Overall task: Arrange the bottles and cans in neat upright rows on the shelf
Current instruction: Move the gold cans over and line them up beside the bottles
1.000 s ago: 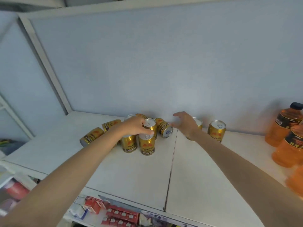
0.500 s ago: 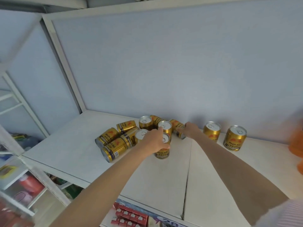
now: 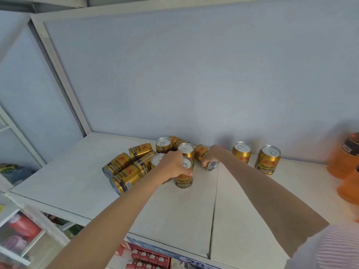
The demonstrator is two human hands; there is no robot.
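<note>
Gold cans cluster at the back middle of the white shelf (image 3: pixel 194 220). My left hand (image 3: pixel 172 166) grips the front upright can (image 3: pixel 184 180) from its left side. My right hand (image 3: pixel 210 155) closes on a toppled can (image 3: pixel 203 152) lying with its silver end toward me. Two more upright cans (image 3: pixel 186 151) stand behind the left hand. Several cans lie on their sides at the left (image 3: pixel 127 176). Two upright cans (image 3: pixel 268 159) stand apart at the right by the back wall.
Orange drink bottles (image 3: pixel 345 162) stand blurred at the right edge of the shelf. A seam (image 3: pixel 214 210) runs front to back across the shelf board. Red packs (image 3: pixel 149 258) sit on the shelf below. Another rack with goods stands at the left.
The view has swung left, leaving the bottles at the frame's edge. My left hand dropped onto the front upright can. My right hand reached left and took hold of the toppled can.
</note>
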